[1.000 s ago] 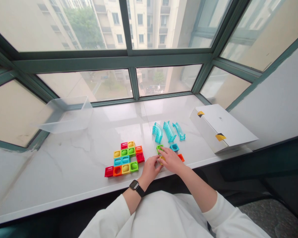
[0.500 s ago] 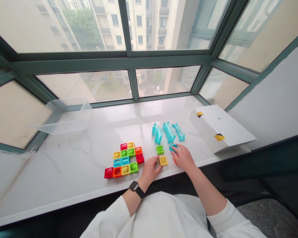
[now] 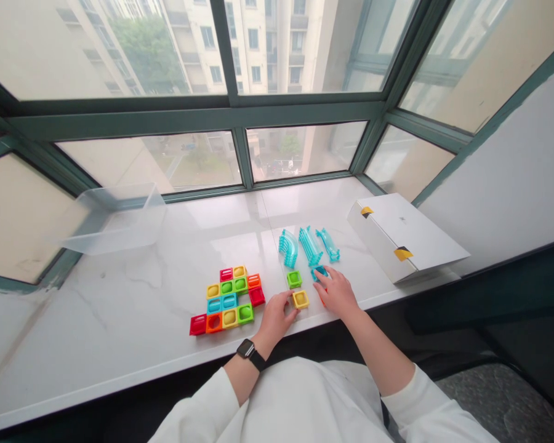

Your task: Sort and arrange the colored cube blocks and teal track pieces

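Note:
My left hand point(image 3: 274, 319) rests low on the counter, its finger and thumb closed about the left side of a yellow toy block point(image 3: 300, 299). Just behind that block sits a green block point(image 3: 294, 279). Over to the right, my right hand point(image 3: 337, 293) has its fingertips on a blue block point(image 3: 320, 272), covering part of it. An orange-red block point(image 3: 323, 296) peeks out beneath the same hand, mostly hidden. Left of my hands, a flat cluster of coloured blocks point(image 3: 229, 300) lies together, in red, orange, yellow, green and blue.
Three clear turquoise track pieces, one curved point(image 3: 288, 248), one straight point(image 3: 310, 246) and one narrower point(image 3: 327, 245), lie behind the blocks. A white box point(image 3: 409, 234) stands at the right. A clear plastic bin point(image 3: 115, 231) is at the back left, by the window.
The view has shifted slightly, so everything appears a little further left. Both hands stay at the same blocks, with hardly any movement.

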`<action>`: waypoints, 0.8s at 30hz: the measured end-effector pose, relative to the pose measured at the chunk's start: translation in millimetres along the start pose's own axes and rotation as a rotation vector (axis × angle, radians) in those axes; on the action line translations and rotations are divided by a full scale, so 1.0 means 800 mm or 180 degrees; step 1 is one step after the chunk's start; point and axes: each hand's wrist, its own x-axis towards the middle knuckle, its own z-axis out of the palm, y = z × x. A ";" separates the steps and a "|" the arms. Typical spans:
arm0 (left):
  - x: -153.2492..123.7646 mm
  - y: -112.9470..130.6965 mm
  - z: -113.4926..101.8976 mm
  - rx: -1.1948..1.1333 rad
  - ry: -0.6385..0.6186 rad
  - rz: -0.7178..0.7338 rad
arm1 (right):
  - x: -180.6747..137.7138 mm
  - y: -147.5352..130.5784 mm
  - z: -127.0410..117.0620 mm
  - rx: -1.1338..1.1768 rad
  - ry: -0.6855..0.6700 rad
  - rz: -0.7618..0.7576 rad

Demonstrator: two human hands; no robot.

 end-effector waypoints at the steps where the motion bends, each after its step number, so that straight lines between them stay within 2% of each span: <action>1: 0.000 0.000 0.000 0.0005 -0.0011 -0.0005 | 0.000 0.000 -0.001 0.0036 -0.0005 0.0000; 7: 0.000 0.002 -0.002 -0.0012 -0.0057 -0.0047 | -0.010 0.015 -0.018 0.0576 0.0195 0.0180; 13: 0.000 0.005 -0.003 -0.0038 -0.0054 -0.0032 | -0.036 0.025 -0.038 0.1085 -0.0282 0.0280; 17: -0.001 0.004 -0.002 -0.0038 -0.0012 -0.0002 | -0.040 0.028 -0.032 0.1159 -0.0404 0.0362; 24: 0.000 0.004 -0.002 -0.0029 -0.0005 -0.0024 | -0.033 0.038 -0.015 0.1183 -0.0374 0.0359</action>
